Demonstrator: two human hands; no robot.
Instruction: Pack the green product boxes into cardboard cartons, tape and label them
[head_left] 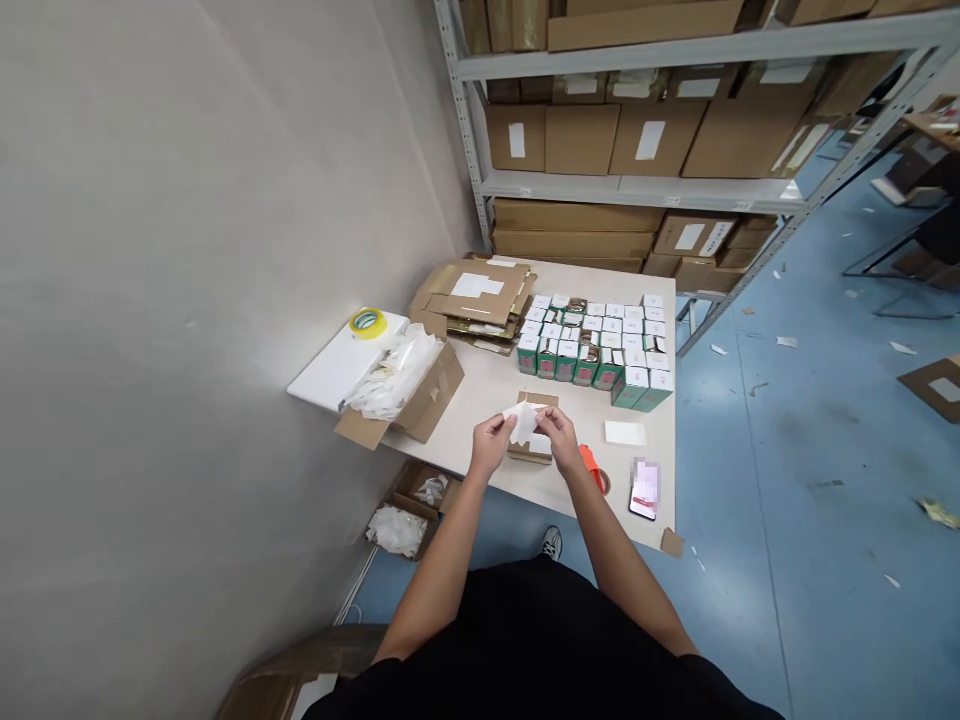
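Note:
My left hand [491, 443] and my right hand [559, 437] are both pinched on a small white sheet [521, 421], holding it just above a small open cardboard box [532, 450] on the white table [480, 400]. Beyond the box stands a block of several green-and-white cartons [596, 340]. A white label [625, 433] lies flat to the right of my hands. An orange tape dispenser [594, 468] sits beside my right wrist, partly hidden by it.
A phone [645, 488] lies near the table's right front corner. An open box of plastic bags [401, 385], a yellow tape roll [368, 322] and flattened cardboard [476, 300] sit at the left and back. Shelving with brown boxes [637, 130] stands behind. Another box [412, 510] is under the table.

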